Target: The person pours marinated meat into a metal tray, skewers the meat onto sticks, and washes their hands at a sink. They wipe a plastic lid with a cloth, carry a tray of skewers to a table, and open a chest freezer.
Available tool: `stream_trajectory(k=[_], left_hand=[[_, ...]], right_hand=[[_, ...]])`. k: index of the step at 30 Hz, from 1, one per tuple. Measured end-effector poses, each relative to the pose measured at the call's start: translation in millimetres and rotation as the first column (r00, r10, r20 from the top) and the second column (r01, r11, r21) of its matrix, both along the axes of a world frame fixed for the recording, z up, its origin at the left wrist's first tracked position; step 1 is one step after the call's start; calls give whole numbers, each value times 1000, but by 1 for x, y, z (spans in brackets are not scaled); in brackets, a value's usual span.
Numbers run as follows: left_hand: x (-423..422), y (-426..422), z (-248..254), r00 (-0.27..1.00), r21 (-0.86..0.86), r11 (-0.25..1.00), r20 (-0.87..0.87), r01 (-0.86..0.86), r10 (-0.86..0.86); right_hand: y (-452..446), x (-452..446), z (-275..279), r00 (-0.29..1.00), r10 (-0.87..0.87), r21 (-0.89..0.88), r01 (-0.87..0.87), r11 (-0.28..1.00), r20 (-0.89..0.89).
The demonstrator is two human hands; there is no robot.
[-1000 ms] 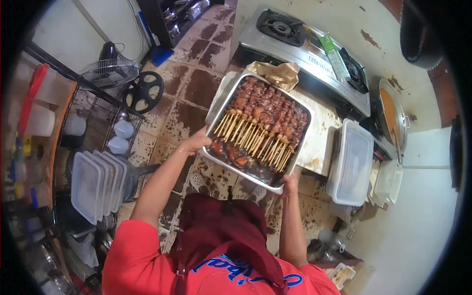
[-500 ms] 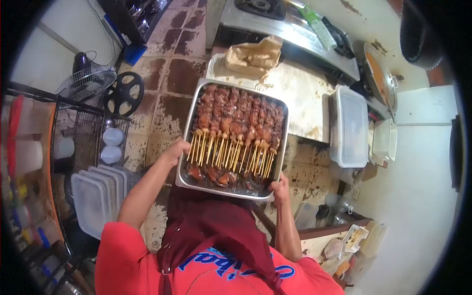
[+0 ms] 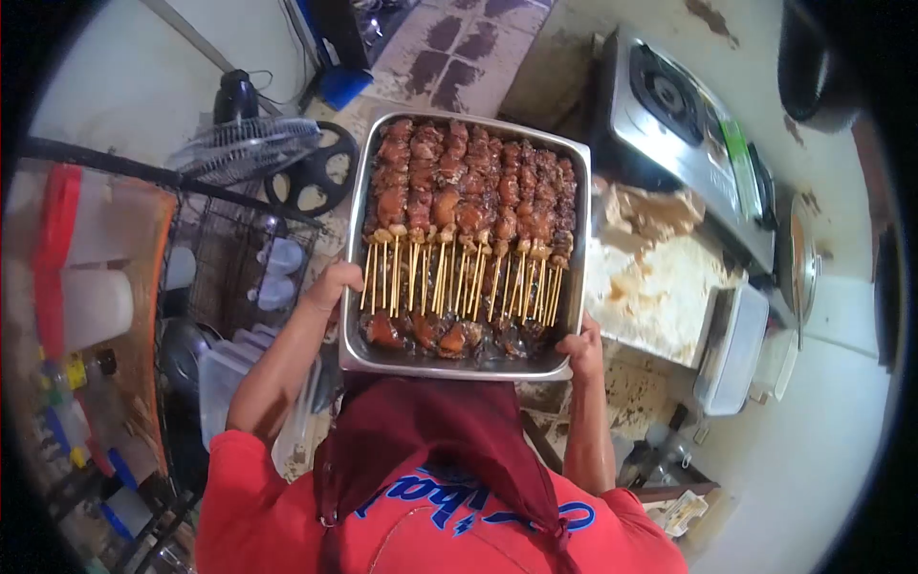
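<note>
A rectangular metal tray (image 3: 459, 367) is held up in front of my body, over the tiled floor. Rows of raw-looking, marinated meat skewers (image 3: 469, 206) lie side by side in it, their bare stick ends pointing toward me. At the near end, loose meat pieces (image 3: 459, 337) sit in dark liquid. My left hand (image 3: 335, 285) grips the tray's left side, thumb on the rim. Near the lower right corner, my right hand (image 3: 583, 346) clasps the other side. The fingers beneath the tray are mostly hidden.
At right are a gas stove (image 3: 669, 115), a crumpled brown paper bag (image 3: 655, 210) on a pale, stained surface (image 3: 645, 301), and a lidded plastic container (image 3: 732, 349). On the left stand a wire rack (image 3: 239, 249), a fan (image 3: 249, 148) and plastic lids or containers (image 3: 229, 383).
The view has turned, so the stove and paper bag now appear farther right. The tray sits slightly higher and closer to the camera, still held in both hands.
</note>
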State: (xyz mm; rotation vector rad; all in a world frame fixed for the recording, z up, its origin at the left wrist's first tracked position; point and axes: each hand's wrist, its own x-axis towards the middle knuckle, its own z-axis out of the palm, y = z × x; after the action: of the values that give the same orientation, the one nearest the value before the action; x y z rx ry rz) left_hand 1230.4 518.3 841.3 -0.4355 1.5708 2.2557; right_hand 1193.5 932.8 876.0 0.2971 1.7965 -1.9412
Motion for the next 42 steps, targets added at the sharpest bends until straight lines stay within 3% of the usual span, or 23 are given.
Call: stream_trajectory(k=[1,3,6,7,10,11,12,13,16,17,21,22,23,24,25,26,28,31,33,36,38,41,42], left_hand=[[-21,-14,12,999,-37,999,49,12,-10],[-32,10,22,957,24,976,201,-218,209],[-52,-21,3,981,-294,955,-188,-23,-35],[-73,-28,-11,997,-166,984,-54,-60,52],[-121,-53,-43,992,-376,921,-103,-102,68],[-146,-63,-53,966,-434,884,-247,-176,71],[-158,-119,-161,974,-234,963,-207,-135,86],[-194,-100,-72,979,-313,939,-182,-141,86],[-261,-114,-62,982,-340,927,-155,-159,112],[-256,-106,-141,977,-271,943,-148,-192,156],[-337,-143,-208,958,-276,928,-206,-251,198],[-355,-161,-229,949,-290,917,-238,-275,209],[-379,-189,-254,936,-311,902,-279,-299,214],[-409,-214,-278,930,-327,894,-305,-306,206],[-439,-230,-304,922,-340,888,-335,-310,194],[-480,-252,-327,915,-367,879,-371,-303,160],[-577,-228,-288,954,-284,934,-266,-218,142],[-714,-190,-243,977,-215,972,-205,-99,54],[-789,-172,-225,985,-185,982,-173,-25,-7],[-921,-155,-217,980,-160,983,-164,88,-115],[-1003,-131,-218,969,-151,975,-161,163,-187],[-1113,-97,-213,962,-121,968,-135,221,-237],[-1147,-88,-209,961,-109,967,-131,229,-243]], right_hand=[[-14,-21,6,1000,2,0,-2,1000,-10],[-12,-46,-2,999,30,-17,-31,999,-27],[-21,-82,-9,998,64,-1,-64,998,-13],[-26,-99,-18,997,-9,8,9,1000,79],[-51,-161,-20,996,84,-11,-84,996,16],[-65,-187,-23,993,94,-36,-97,995,-70],[-79,-213,-26,983,100,-56,-110,992,-153],[-92,-237,-33,986,82,-88,-96,992,-142],[-140,-321,-45,988,124,-112,-134,985,-94],[-114,-321,-96,970,205,7,-206,979,-132],[-146,-418,-116,964,213,-51,-223,973,-157],[-149,-445,-137,941,298,75,-289,954,-160],[-170,-470,-152,922,219,6,-229,973,-320],[-179,-506,-156,930,260,97,-242,965,-261],[-194,-536,-148,968,183,-18,-189,982,-172],[-188,-564,-185,976,179,-42,-185,982,-125],[-196,-617,-181,990,107,-9,-109,994,-96],[-186,-693,-167,962,-50,-66,33,997,-270],[-169,-729,-160,963,-101,-72,86,994,-248],[-132,-815,-216,930,-86,149,148,978,-357],[-134,-868,-183,915,-343,23,355,934,-212],[-89,-961,-216,899,-384,-11,391,920,-211],[-88,-1000,-199,905,-365,-10,372,928,-217]])
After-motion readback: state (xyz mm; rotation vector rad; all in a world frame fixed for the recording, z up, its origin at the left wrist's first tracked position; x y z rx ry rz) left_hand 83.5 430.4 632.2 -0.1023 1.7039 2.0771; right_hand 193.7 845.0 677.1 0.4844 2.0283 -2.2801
